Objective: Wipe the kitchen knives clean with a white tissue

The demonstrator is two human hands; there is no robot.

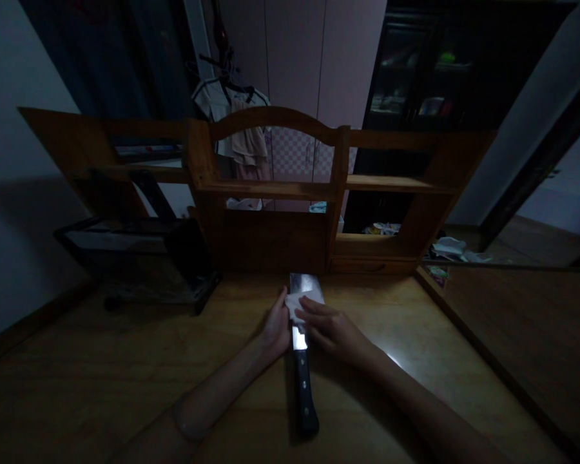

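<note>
A kitchen cleaver point(300, 338) points away from me over the wooden tabletop, its black riveted handle point(305, 393) toward me. At the blade's left edge is my left hand point(276, 328), thumb along the side; its other fingers are mostly hidden, seemingly under the blade. My right hand point(336, 328) comes in from the right and presses a crumpled white tissue point(296, 308) onto the blade's flat face, fingers closed over it. The top end of the blade shows bare beyond the tissue.
A dark knife rack point(125, 258) with black-handled knives stands at left on the wooden table point(212, 399). A wooden shelf unit point(270, 190) lines the back edge. Behind it, clothes point(241, 122) hang before a pink wardrobe point(297, 84). The room is dim.
</note>
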